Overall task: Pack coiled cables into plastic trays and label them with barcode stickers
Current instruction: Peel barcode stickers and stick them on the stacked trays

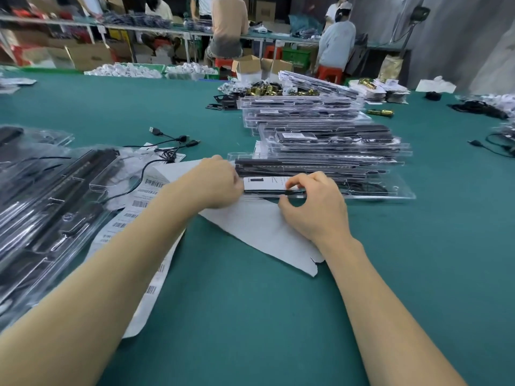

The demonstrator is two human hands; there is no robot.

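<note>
The clear, glossy moulded plastic tray [320,188] lies flat on the teal felt-like table covering [264,316], at the front foot of a stepped stack of identical filled trays [331,140]. It holds long black bars and a dark coiled cable [367,188] near its right end. A white rectangular barcode sticker [264,181] sits on its near left portion. The left hand [220,185] rests knuckles-up at the sticker's left edge; its fingertips are hidden, so its grip cannot be told. The right hand [309,207] is curled, thumb and forefinger pinching at the sticker's right edge. A matt white backing sheet [262,229] lies beneath both hands. A strip of barcode labels [139,207] runs under the left forearm. Open teal surface extends toward the viewer; filled trays [41,207] crowd the left edge.
</note>
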